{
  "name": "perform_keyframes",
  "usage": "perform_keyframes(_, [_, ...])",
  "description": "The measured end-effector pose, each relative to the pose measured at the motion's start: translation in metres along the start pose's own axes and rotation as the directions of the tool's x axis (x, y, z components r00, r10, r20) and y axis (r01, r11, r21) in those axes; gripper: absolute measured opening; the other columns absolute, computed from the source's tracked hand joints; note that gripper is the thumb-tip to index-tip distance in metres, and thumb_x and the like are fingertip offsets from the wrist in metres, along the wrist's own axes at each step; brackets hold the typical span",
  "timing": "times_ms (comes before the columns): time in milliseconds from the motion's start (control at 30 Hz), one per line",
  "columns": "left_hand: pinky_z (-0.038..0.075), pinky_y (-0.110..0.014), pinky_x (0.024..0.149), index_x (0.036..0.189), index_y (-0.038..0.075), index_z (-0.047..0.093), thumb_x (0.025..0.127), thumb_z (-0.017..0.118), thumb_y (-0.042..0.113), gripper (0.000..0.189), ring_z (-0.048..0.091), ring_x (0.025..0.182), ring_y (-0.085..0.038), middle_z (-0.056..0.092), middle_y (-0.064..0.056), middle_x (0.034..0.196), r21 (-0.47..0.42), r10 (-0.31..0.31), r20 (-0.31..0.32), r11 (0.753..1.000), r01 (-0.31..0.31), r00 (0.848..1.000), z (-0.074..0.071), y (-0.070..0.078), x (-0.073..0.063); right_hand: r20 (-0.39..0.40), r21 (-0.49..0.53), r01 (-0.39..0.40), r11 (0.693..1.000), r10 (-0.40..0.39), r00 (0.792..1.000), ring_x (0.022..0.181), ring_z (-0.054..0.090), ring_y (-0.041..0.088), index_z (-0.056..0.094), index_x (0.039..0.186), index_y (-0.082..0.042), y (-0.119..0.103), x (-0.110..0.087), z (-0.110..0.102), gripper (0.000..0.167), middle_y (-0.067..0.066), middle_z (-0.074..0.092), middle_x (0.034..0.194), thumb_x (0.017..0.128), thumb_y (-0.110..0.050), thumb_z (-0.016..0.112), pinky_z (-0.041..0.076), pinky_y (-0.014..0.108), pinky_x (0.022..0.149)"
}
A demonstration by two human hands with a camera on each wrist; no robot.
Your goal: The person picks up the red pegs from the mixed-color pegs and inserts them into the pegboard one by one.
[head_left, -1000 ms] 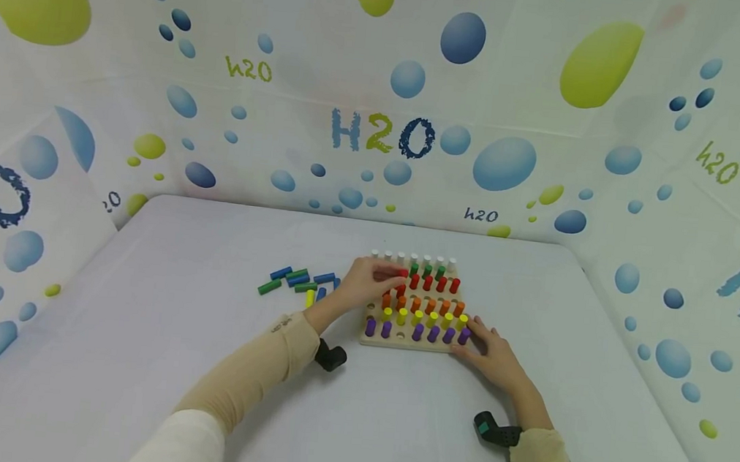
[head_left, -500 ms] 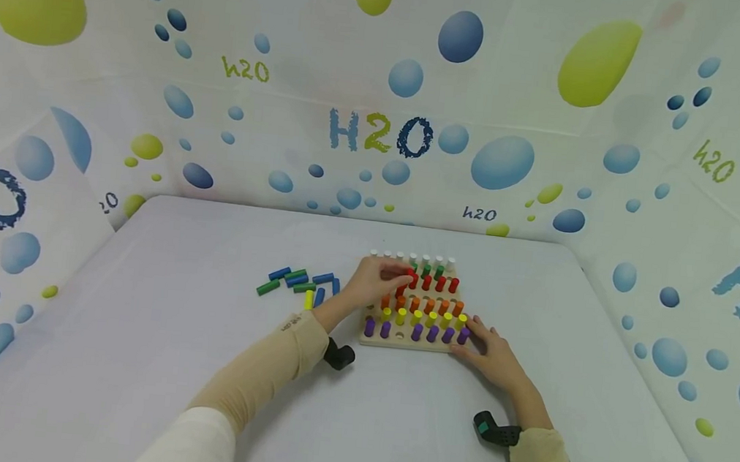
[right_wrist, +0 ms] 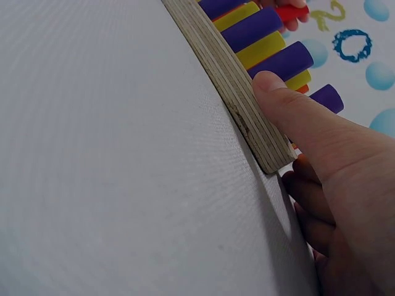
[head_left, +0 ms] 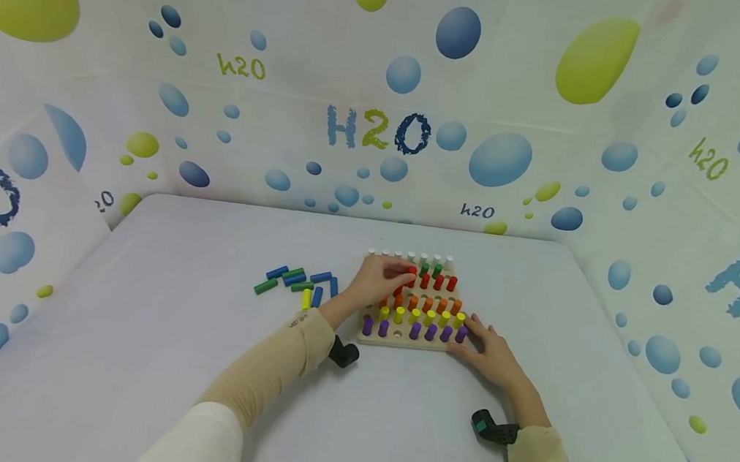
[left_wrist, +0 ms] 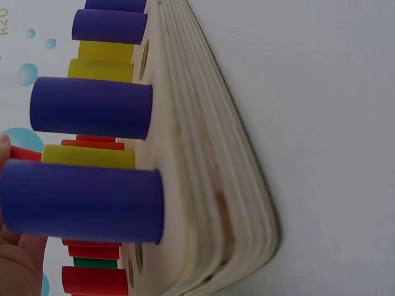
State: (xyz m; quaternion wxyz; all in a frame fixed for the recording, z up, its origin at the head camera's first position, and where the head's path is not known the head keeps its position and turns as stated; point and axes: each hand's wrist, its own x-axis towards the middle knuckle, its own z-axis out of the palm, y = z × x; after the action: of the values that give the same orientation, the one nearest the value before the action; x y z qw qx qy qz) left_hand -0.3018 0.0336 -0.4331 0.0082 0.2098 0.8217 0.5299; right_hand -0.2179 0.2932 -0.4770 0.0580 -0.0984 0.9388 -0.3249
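Observation:
My left hand (head_left: 371, 281) is over the left back part of a wooden pegboard (head_left: 403, 343), pinching a red peg (head_left: 413, 271) between thumb and fingers. In the right wrist view that red peg (right_wrist: 292, 12) shows upright-board side up, past the purple pegs (right_wrist: 282, 60). Rows of white, green, red, orange, yellow and purple pegs stand in the board; the hand hides some at the left. At the right front corner my right hand (head_left: 494, 355) holds the board, its thumb (right_wrist: 270, 82) on the front edge and fingers curled at the side.
Left of the board lie loose pegs: several blue ones (head_left: 333, 286), several green ones (head_left: 266, 286) and a yellow one (head_left: 307, 299). Black wrist devices (head_left: 491, 426) stick out below both hands. A patterned sheet (head_left: 333, 52) hangs behind the white table (head_left: 194, 282).
My left hand has shifted slightly right along the red row with the red peg pinched. The right hand stays at the board's corner.

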Motion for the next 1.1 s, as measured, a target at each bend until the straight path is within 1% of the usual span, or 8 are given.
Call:
perform_keyframes(267, [0.05, -0.02, 0.076, 0.112, 0.006, 0.064, 0.088, 0.061, 0.021, 0.028, 0.063, 0.09, -0.013, 0.066, -0.005, 0.105, 0.023, 0.036, 0.021, 0.999, -0.037, 0.999, 0.004, 0.002, 0.003, 0.004, -0.004, -0.003, 1.0, 0.003, 1.0, 0.13, 0.012, 0.051, 0.034, 0.14, -0.003, 0.0, 0.0, -0.001, 0.078, 0.018, 0.021, 0.147, 0.083, -0.051, 0.059, 0.014, 0.062, 0.101])
perform_keyframes(467, [0.05, -0.02, 0.075, 0.113, 0.003, 0.063, 0.089, 0.061, 0.02, 0.03, 0.063, 0.089, -0.013, 0.066, -0.006, 0.106, 0.04, 0.048, 0.045, 0.998, -0.05, 0.998, 0.007, 0.003, 0.003, 0.002, -0.003, -0.008, 1.0, 0.008, 1.0, 0.13, 0.013, 0.051, 0.034, 0.14, -0.004, -0.001, -0.001, -0.001, 0.08, 0.018, 0.021, 0.147, 0.082, -0.053, 0.059, 0.015, 0.062, 0.101])
perform_keyframes(567, [0.05, -0.02, 0.074, 0.113, 0.004, 0.064, 0.089, 0.061, 0.02, 0.029, 0.063, 0.088, -0.013, 0.066, -0.005, 0.105, 0.055, 0.043, 0.051, 0.997, -0.045, 0.998, 0.008, 0.003, 0.004, 0.006, 0.0, -0.014, 1.0, 0.014, 1.0, 0.13, 0.012, 0.051, 0.034, 0.14, -0.004, -0.001, 0.0, -0.001, 0.081, 0.018, 0.021, 0.147, 0.082, -0.054, 0.059, 0.015, 0.062, 0.101])
perform_keyframes(733, [0.05, -0.02, 0.074, 0.112, 0.009, 0.065, 0.089, 0.061, 0.021, 0.027, 0.062, 0.088, -0.011, 0.066, -0.002, 0.102, 0.069, 0.013, 0.063, 0.997, -0.017, 0.998, 0.011, 0.001, 0.005, 0.009, -0.002, -0.023, 1.0, 0.023, 1.0, 0.13, 0.012, 0.051, 0.034, 0.14, -0.004, 0.0, 0.0, 0.0, 0.08, 0.018, 0.021, 0.147, 0.082, -0.053, 0.059, 0.014, 0.063, 0.101])
perform_keyframes(800, [0.05, -0.02, 0.075, 0.112, 0.01, 0.065, 0.089, 0.061, 0.021, 0.026, 0.062, 0.088, -0.011, 0.066, -0.001, 0.102, 0.079, 0.009, 0.073, 0.997, -0.015, 0.997, 0.012, 0.0, 0.005, 0.008, -0.004, -0.023, 1.0, 0.023, 1.0, 0.13, 0.012, 0.051, 0.034, 0.14, -0.004, -0.001, 0.0, 0.0, 0.08, 0.018, 0.021, 0.147, 0.082, -0.053, 0.059, 0.015, 0.063, 0.1])
perform_keyframes(933, [0.049, -0.019, 0.075, 0.111, 0.011, 0.065, 0.089, 0.061, 0.021, 0.025, 0.062, 0.089, -0.011, 0.066, -0.001, 0.103, 0.118, 0.028, 0.094, 0.992, -0.039, 0.995, 0.013, -0.001, 0.008, 0.008, -0.004, -0.024, 1.0, 0.024, 1.0, 0.129, 0.013, 0.051, 0.034, 0.14, -0.004, 0.0, 0.001, 0.0, 0.081, 0.018, 0.021, 0.147, 0.082, -0.054, 0.059, 0.015, 0.063, 0.1])
perform_keyframes(1100, [0.049, -0.019, 0.075, 0.11, 0.008, 0.065, 0.089, 0.061, 0.019, 0.024, 0.062, 0.088, -0.012, 0.066, -0.003, 0.102, 0.137, 0.061, 0.113, 0.988, -0.077, 0.992, 0.012, -0.001, 0.009, 0.003, 0.003, -0.015, 1.0, 0.015, 1.0, 0.129, 0.014, 0.052, 0.035, 0.14, -0.004, 0.0, 0.001, 0.0, 0.081, 0.018, 0.022, 0.147, 0.081, -0.054, 0.059, 0.016, 0.063, 0.1])
